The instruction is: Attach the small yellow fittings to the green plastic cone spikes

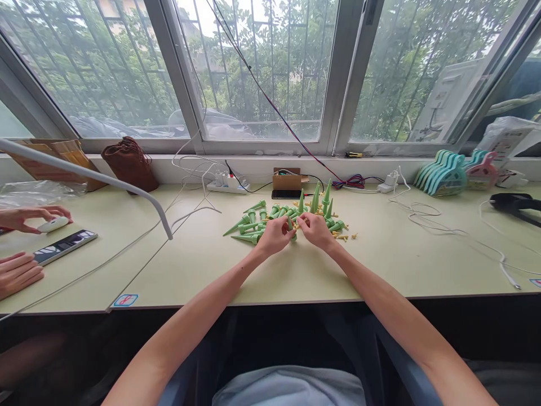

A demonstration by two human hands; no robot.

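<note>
Grey shirt (pixel 291 389) & forearms (pixel 203 299) nearest. Pale counter (pixel 262 276) under barred windows (pixel 262 73), trees outside. Green spikes (pixel 245 238) + yellow bits (pixel 354 236) mid-counter, near hands. L hand (pixel 274 235) fingers clamped on green spike (pixel 289 223), part hidden; R hand (pixel 315 230) beside it, fingers' grip can't tell. Co-worker's hands (pixel 19 276) cut off, L edge. Sticker (pixel 125 300): red mark, illegible.
</note>
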